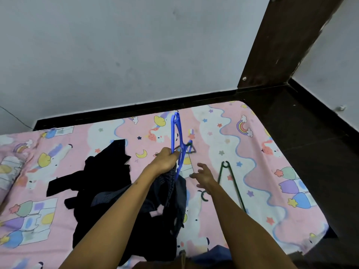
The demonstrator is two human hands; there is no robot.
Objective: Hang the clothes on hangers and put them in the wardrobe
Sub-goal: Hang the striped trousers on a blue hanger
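My left hand (167,159) is curled round the blue hanger (177,140), holding it up on edge over the bed with its hook pointing away from me, and the same grip pinches the top of a dark striped garment (171,191) that hangs down from it. My right hand (203,176) holds nothing; its fingers are spread and loose, reaching in toward the hanger's lower end.

I judge that I am in the middle of getting this garment onto the hanger. The next move calls for the right hand to take the cloth and work the hanger's arm into the neck or shoulder, while the left keeps the hanger steady. Whether any part of the hanger is already inside the cloth, I cannot tell.

Beneath my left forearm lies a heap of black clothes (108,179) on the pink patterned bedsheet (242,152), not yet hung. Near my right hand lies a green hanger (231,183), and the hook of another green one (204,197) shows by my right wrist. The hanging garment could snag on the heap when lifted.

A dark wooden panel (287,41) stands past the bed's far corner; I cannot say it is the wardrobe.
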